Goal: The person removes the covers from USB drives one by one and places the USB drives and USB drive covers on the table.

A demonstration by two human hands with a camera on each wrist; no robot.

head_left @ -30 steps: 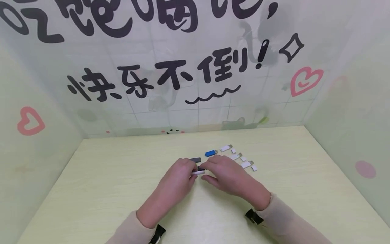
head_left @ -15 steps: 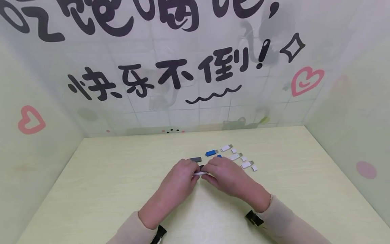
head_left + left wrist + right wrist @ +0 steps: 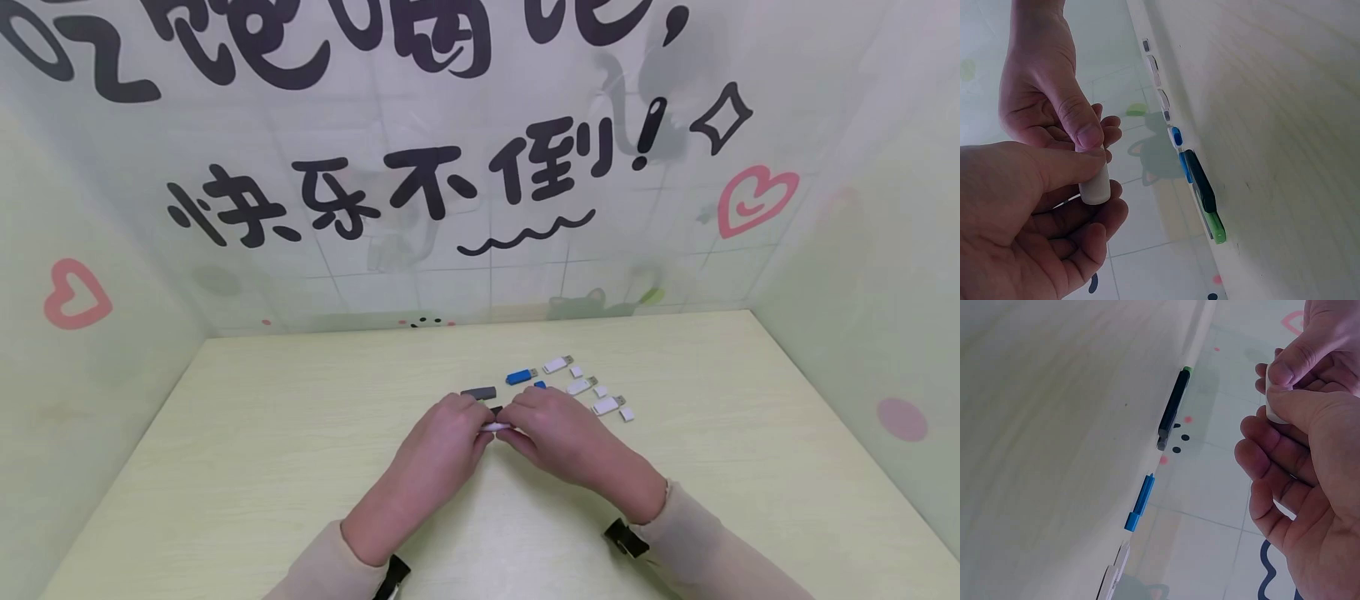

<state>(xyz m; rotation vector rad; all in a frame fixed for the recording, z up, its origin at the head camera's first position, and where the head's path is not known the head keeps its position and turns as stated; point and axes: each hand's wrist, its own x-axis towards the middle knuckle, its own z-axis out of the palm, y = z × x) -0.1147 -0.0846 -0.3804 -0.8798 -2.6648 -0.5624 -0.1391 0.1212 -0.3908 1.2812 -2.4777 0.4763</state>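
Note:
Thumbs nearly meeting, my left hand (image 3: 442, 437) and right hand (image 3: 558, 433) pinch the two ends of one white USB stick (image 3: 1094, 187) above the table. Its rounded white end shows below the left thumb in the left wrist view; the fingers hide its middle and far end. In the right wrist view, the same USB stick (image 3: 1277, 411) peeks out from under both thumbs. Just beyond the hands lie a dark grey USB stick (image 3: 480, 392) and a black stick (image 3: 497, 410), partly covered by the fingers.
A blue USB stick (image 3: 519, 377) lies behind the right hand, its blue cap (image 3: 540, 385) nearby. Further right are uncapped white USB sticks (image 3: 558, 364) with small white caps (image 3: 627, 414). A green stick (image 3: 1216, 230) shows beside the dark one. A printed wall (image 3: 420, 283) stands behind the table.
The right hand has closed in on the white USB stick and now pinches its end opposite the left hand. The blue cap has come into view behind the right fingers.

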